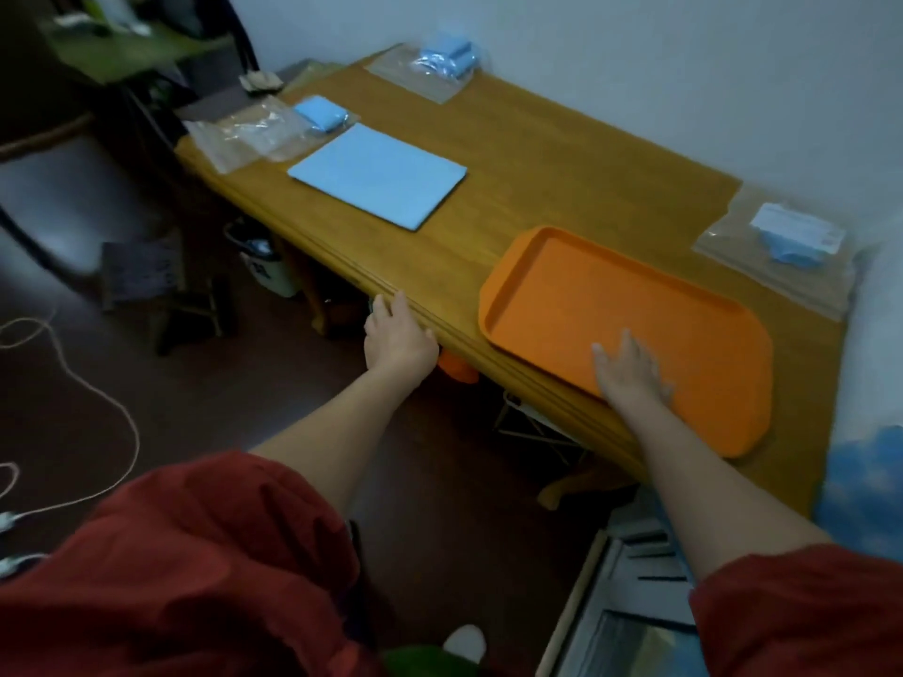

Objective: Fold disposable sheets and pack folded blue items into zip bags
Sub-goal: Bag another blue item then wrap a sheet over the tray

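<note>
A large folded blue sheet (377,175) lies flat on the wooden table (562,153), left of centre. A smaller folded blue item (318,113) sits beside clear zip bags (249,134) at the table's far left. Another zip bag with blue items (442,61) lies at the back by the wall, and a third (786,241) lies at the right. My left hand (397,334) rests against the table's front edge. My right hand (630,371) lies flat with straight fingers on the near end of an empty orange tray (684,305).
A white wall runs behind the table. Below the table stand a bin (266,266), a small stool (146,280) and an orange object (457,369). Cables (97,398) trail across the dark floor at the left. A light-coloured frame (620,608) lies at the lower right.
</note>
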